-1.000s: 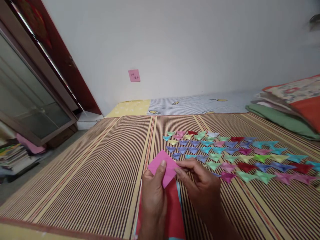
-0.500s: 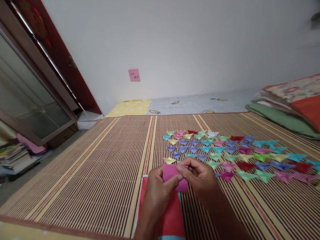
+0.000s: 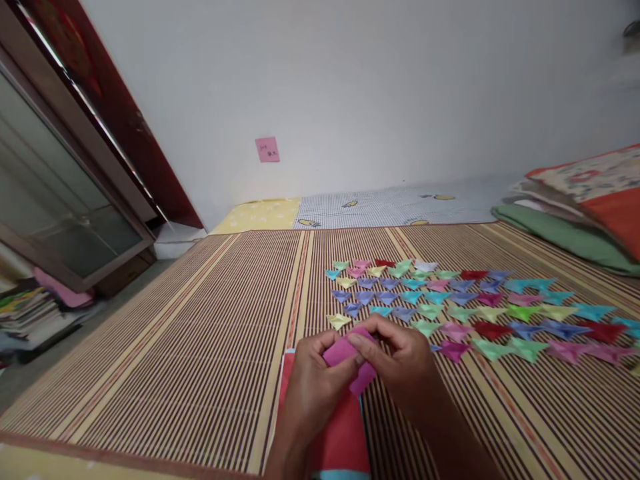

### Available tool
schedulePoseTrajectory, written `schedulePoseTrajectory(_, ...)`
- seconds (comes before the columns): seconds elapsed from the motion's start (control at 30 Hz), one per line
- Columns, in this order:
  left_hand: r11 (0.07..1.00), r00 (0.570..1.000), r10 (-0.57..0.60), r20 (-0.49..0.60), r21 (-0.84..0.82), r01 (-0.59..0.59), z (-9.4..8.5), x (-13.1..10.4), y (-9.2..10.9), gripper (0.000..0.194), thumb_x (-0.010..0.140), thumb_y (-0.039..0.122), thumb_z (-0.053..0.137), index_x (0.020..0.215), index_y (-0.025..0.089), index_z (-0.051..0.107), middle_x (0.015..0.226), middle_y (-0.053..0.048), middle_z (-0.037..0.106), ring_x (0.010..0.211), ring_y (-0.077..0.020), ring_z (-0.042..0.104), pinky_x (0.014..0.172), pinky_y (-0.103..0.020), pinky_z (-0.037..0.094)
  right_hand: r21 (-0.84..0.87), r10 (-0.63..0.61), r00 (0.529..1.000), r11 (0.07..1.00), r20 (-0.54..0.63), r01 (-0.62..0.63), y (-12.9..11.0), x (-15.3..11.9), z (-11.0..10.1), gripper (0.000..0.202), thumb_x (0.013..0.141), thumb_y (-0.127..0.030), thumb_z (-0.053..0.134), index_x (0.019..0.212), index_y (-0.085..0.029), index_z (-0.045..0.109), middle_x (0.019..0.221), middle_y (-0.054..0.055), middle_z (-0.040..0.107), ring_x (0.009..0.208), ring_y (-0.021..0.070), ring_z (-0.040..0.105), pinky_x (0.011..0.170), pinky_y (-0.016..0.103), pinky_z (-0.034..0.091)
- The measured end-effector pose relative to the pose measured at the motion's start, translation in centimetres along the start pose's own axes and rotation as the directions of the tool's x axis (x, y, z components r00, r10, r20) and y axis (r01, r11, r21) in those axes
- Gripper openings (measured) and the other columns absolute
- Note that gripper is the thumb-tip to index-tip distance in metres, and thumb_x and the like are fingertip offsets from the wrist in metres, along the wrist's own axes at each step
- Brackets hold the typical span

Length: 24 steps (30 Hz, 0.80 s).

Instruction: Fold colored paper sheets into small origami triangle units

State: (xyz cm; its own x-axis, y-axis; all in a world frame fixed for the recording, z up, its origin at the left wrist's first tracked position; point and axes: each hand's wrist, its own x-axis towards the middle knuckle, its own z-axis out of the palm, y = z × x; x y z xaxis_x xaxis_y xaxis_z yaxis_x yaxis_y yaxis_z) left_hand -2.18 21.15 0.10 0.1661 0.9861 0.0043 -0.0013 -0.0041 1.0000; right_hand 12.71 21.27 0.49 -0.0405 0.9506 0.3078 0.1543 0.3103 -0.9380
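A square of pink paper (image 3: 364,379) is held between both hands, above a striped mat (image 3: 225,320). My left hand (image 3: 316,379) grips its left side, thumb on top. My right hand (image 3: 400,350) pinches the upper right part, its thumb pressed on the paper near the left thumb. Beneath my left hand and wrist lies a red piece with light blue edges (image 3: 343,437), partly covered. Just beyond the hands and to the right, several rows of small folded paper pieces (image 3: 430,311) in many colours rest on the mat.
Folded cloths and a patterned cushion (image 3: 590,193) are piled at the right. A pink note (image 3: 267,149) is stuck on the white wall. A glass-panelled door (image 3: 65,200) and stacked books (image 3: 30,310) stand at the left.
The pink paper has turned and tilted in the hands, and its lower corner has swung slightly down. My right thumb has shifted a little to the left over it.
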Motion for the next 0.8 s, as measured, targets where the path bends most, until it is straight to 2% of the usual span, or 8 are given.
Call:
schedulePoseTrajectory(0.13, 1.000, 1.000, 0.028, 0.003, 0.012, -0.028, 0.2, 0.0, -0.2, 0.036, 0.081, 0.039, 0.076, 0.061, 0.017, 0.055, 0.059, 0.004, 0.043, 0.057, -0.0108, 0.037, 0.052, -0.024, 0.028, 0.050, 0.019, 0.999, 0.999, -0.031, -0.018, 0.3, 0.1, 0.0, 0.024, 0.093, -0.035, 0.062, 0.075, -0.019, 0.066, 0.063, -0.004, 0.056, 0.058, 0.0123, 0.049, 0.054, 0.024, 0.038)
schedulePoseTrajectory(0.3, 0.993, 0.991, 0.114, 0.077, 0.000, -0.114, -0.1, -0.1, 0.2, 0.042, 0.096, 0.044, 0.059, 0.064, 0.017, 0.054, 0.062, 0.003, 0.039, 0.060, -0.0117, 0.033, 0.055, -0.025, 0.028, 0.134, 0.022, 0.998, 0.991, -0.055, -0.014, 0.9, 0.5, -0.3, 0.023, 0.092, -0.036, 0.065, 0.076, -0.019, 0.065, 0.063, -0.003, 0.056, 0.059, 0.0124, 0.049, 0.055, 0.024, 0.040)
schedulePoseTrajectory(0.4, 0.994, 0.989, 0.101, 0.111, -0.043, -0.097, -0.2, 0.0, 0.3, 0.044, 0.098, 0.045, 0.054, 0.064, 0.018, 0.051, 0.063, 0.003, 0.039, 0.060, -0.0114, 0.033, 0.056, -0.025, 0.028, 0.133, 0.033, 0.998, 0.991, -0.056, -0.025, 1.0, 0.5, -0.5, 0.024, 0.091, -0.037, 0.067, 0.076, -0.019, 0.066, 0.065, -0.003, 0.056, 0.060, 0.0127, 0.048, 0.056, 0.024, 0.040)
schedulePoseTrajectory(0.47, 0.993, 0.990, 0.093, 0.106, -0.076, -0.085, -0.2, 0.0, 0.2, 0.041, 0.097, 0.044, 0.058, 0.067, 0.017, 0.053, 0.064, 0.003, 0.043, 0.061, -0.0113, 0.036, 0.056, -0.024, 0.030, 0.141, 0.047, 0.997, 0.989, -0.061, -0.038, 1.0, 0.5, -0.5, 0.024, 0.090, -0.038, 0.067, 0.076, -0.019, 0.066, 0.065, -0.003, 0.057, 0.060, 0.0127, 0.048, 0.056, 0.024, 0.039)
schedulePoseTrajectory(0.57, 0.991, 0.996, 0.069, 0.053, -0.122, -0.062, -0.3, 0.0, 0.1, 0.021, 0.089, 0.037, 0.071, 0.092, 0.018, 0.063, 0.068, 0.004, 0.052, 0.060, -0.0113, 0.041, 0.056, -0.023, 0.032, 0.200, 0.087, 0.995, 0.977, -0.048, -0.076, 1.3, 0.5, -0.1, 0.025, 0.089, -0.040, 0.069, 0.075, -0.019, 0.065, 0.064, -0.003, 0.056, 0.059, 0.0124, 0.047, 0.054, 0.024, 0.037)
schedulePoseTrajectory(0.63, 0.994, 0.997, 0.071, 0.004, -0.088, -0.070, -0.4, -0.1, 0.1, 0.025, 0.086, 0.031, 0.074, 0.105, 0.021, 0.063, 0.066, 0.006, 0.052, 0.056, -0.0109, 0.039, 0.052, -0.022, 0.030, 0.251, 0.128, 0.991, 0.961, -0.025, -0.118, 1.6, 0.5, 0.3, 0.026, 0.088, -0.041, 0.069, 0.075, -0.019, 0.065, 0.063, -0.003, 0.055, 0.057, 0.0118, 0.045, 0.052, 0.023, 0.035)
schedulePoseTrajectory(0.7, 0.995, 0.995, 0.096, 0.016, -0.009, -0.096, -0.7, -0.1, 0.2, 0.016, 0.086, 0.029, 0.074, 0.098, 0.021, 0.066, 0.063, 0.006, 0.049, 0.054, -0.0103, 0.034, 0.051, -0.022, 0.027, 0.283, 0.159, 0.987, 0.947, -0.012, -0.149, 1.8, 0.6, 0.6, 0.028, 0.086, -0.042, 0.071, 0.074, -0.018, 0.064, 0.062, -0.004, 0.053, 0.056, 0.0113, 0.044, 0.052, 0.023, 0.035)
schedulePoseTrajectory(0.8, 0.996, 0.987, 0.089, 0.134, 0.012, -0.092, -1.1, 0.0, 0.1, 0.013, 0.087, 0.030, 0.073, 0.088, 0.018, 0.076, 0.065, 0.003, 0.055, 0.056, -0.0101, 0.036, 0.054, -0.022, 0.029, 0.312, 0.180, 0.983, 0.933, 0.019, -0.177, 2.0, 0.8, 0.6, 0.033, 0.086, -0.046, 0.071, 0.071, -0.018, 0.063, 0.062, -0.003, 0.054, 0.058, 0.0124, 0.048, 0.055, 0.024, 0.039)
